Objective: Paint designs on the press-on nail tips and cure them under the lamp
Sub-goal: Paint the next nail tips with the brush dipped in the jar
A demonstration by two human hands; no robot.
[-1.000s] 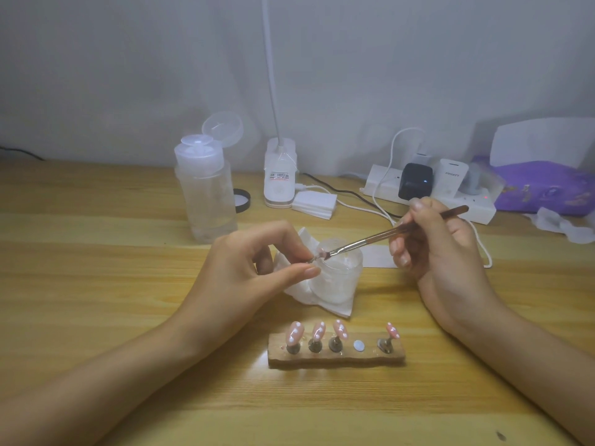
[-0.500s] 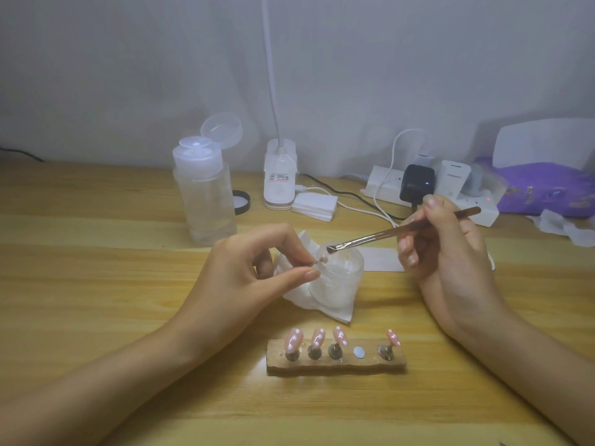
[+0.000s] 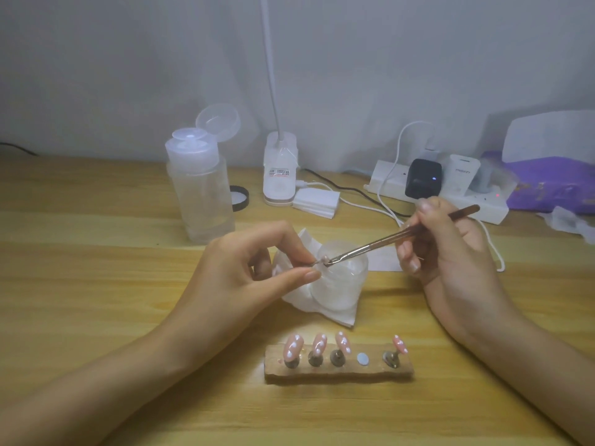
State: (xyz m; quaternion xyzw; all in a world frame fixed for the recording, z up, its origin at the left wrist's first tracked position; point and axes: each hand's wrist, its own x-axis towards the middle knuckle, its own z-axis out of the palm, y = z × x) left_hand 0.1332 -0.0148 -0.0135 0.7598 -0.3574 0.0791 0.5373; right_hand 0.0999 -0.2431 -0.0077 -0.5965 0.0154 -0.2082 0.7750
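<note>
At mid-worktop (image 3: 96, 284) the left hand (image 3: 244, 272) pinches a tip (image 3: 324, 259) over a clear jar (image 3: 338, 284), contents unclear. The right hand (image 3: 450, 262) grips a brush (image 3: 380, 241) that touches the tip. A holder (image 3: 338, 371) near the front edge carries four tips (image 3: 318, 344).

The light is dim and flat, with a grey-blue cast over the wall (image 3: 128, 75). A small bright patch falls from above on the left end of the wooden holder (image 3: 338, 371) and the table (image 3: 96, 300) beside it. Shadows on the table are faint and soft-edged. Fine detail looks hazy and smeared throughout. A tiny blue light glows on the black charger (image 3: 422, 178).
</note>
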